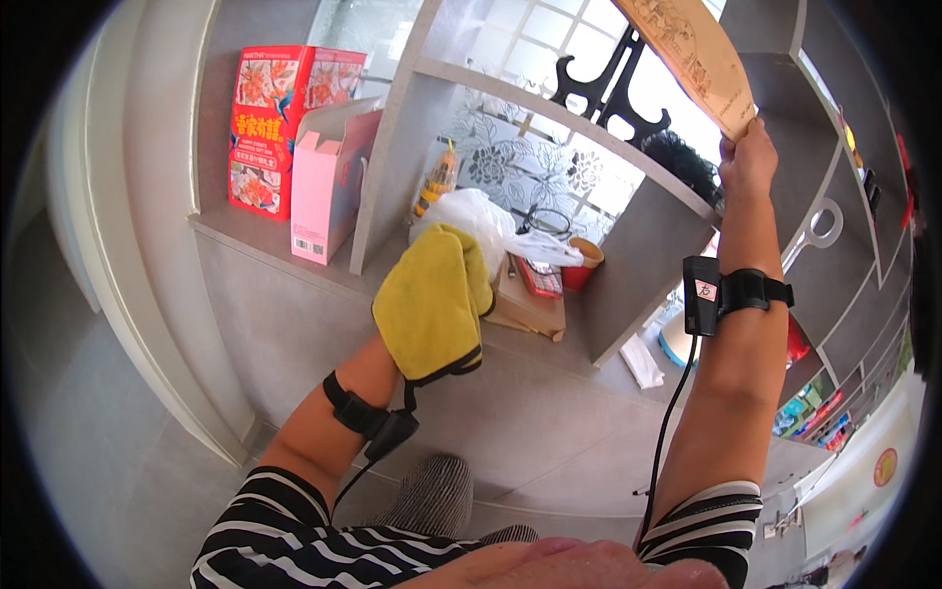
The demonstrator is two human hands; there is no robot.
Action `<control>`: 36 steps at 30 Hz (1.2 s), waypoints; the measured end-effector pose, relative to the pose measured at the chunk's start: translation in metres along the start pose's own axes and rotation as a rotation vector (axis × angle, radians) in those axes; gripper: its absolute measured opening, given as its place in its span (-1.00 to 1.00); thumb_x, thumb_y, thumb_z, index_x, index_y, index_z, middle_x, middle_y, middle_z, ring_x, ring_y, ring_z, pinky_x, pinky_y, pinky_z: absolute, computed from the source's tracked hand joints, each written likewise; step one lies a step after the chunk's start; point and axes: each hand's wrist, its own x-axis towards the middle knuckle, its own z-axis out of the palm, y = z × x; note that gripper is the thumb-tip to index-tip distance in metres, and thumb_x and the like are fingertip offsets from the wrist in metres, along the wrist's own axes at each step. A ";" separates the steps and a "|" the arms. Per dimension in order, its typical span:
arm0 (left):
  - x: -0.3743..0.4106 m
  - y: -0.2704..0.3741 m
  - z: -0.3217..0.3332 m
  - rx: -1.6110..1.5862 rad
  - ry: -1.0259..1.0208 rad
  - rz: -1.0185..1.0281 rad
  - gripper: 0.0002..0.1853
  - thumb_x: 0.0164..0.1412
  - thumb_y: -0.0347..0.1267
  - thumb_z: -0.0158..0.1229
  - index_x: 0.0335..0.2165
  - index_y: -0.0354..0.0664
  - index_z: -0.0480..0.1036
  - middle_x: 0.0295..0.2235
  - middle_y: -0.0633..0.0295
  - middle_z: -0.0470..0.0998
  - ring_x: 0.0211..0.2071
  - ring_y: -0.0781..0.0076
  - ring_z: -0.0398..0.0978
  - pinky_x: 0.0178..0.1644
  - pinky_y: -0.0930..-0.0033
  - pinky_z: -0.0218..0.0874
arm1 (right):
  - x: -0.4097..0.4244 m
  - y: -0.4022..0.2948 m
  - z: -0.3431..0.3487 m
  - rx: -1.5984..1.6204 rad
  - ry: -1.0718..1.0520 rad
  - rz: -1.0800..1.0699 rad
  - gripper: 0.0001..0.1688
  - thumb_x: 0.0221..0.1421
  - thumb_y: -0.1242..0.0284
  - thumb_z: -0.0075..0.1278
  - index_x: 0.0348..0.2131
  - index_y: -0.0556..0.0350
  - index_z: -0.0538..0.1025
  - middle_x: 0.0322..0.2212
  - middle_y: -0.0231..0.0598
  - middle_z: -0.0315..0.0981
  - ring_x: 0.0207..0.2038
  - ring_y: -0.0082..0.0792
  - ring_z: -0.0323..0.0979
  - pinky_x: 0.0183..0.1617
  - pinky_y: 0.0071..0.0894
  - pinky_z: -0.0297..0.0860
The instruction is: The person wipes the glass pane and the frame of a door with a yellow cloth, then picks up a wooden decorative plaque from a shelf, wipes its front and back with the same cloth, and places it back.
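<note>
A yellow cloth with dark edging [430,302] drapes over my left hand, whose fingers it hides; the hand is in front of the lower shelf. High at the right, my right hand [749,158] grips the lower edge of a tan, curved decorated board [699,62], which runs out of the top of the picture. Left of that board, a black display stand [614,92] rests on the upper shelf, beside a dark, fluffy thing [681,162].
On the ledge stand a red gift box [265,132] and an open pink box [324,199]. The lower compartment holds a white plastic bag [471,217], a cardboard box [526,313] and a red cup [581,265]. A grey divider [647,258] stands right of them.
</note>
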 end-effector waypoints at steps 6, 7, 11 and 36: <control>0.018 0.018 -0.014 -0.049 0.020 -0.081 -0.83 0.05 -0.47 0.17 -0.33 -0.23 0.38 -0.42 0.03 0.45 -0.37 -0.05 0.42 -0.26 0.14 0.25 | -0.056 -0.033 -0.017 -0.003 -0.036 -0.037 -0.70 0.40 0.30 -0.20 -0.23 0.18 0.42 -0.47 -0.34 0.38 -0.57 -0.56 0.22 -0.60 -0.57 0.10; 0.018 0.021 -0.017 -0.089 0.005 -0.088 -0.83 0.05 -0.48 0.17 -0.34 -0.23 0.38 -0.43 0.05 0.45 -0.38 -0.03 0.42 -0.26 0.15 0.25 | -0.068 -0.034 -0.030 -0.031 -0.056 -0.063 -0.69 0.40 0.30 -0.20 -0.23 0.19 0.42 -0.48 -0.34 0.39 -0.57 -0.57 0.22 -0.59 -0.57 0.12; 0.016 0.026 -0.033 -0.176 -0.030 -0.141 -0.78 0.05 -0.49 0.20 -0.32 -0.28 0.34 -0.50 0.20 0.41 -0.49 0.32 0.37 -0.37 0.36 0.23 | -0.136 -0.041 -0.063 -0.123 -0.015 -0.096 -0.62 0.40 0.26 -0.23 -0.21 0.23 0.44 -0.47 -0.38 0.42 -0.55 -0.64 0.27 -0.56 -0.58 0.17; -0.086 0.061 -0.066 0.226 -0.305 -0.042 -0.44 -0.28 -0.26 0.37 -0.23 -0.29 0.44 -0.28 -0.04 0.45 -0.24 -0.14 0.40 -0.13 0.06 0.31 | -0.421 0.014 -0.247 0.207 -0.203 0.931 -0.34 0.39 0.03 -0.32 0.10 0.28 0.28 -0.19 -0.04 0.54 -0.37 -0.22 0.59 -0.53 -0.42 0.54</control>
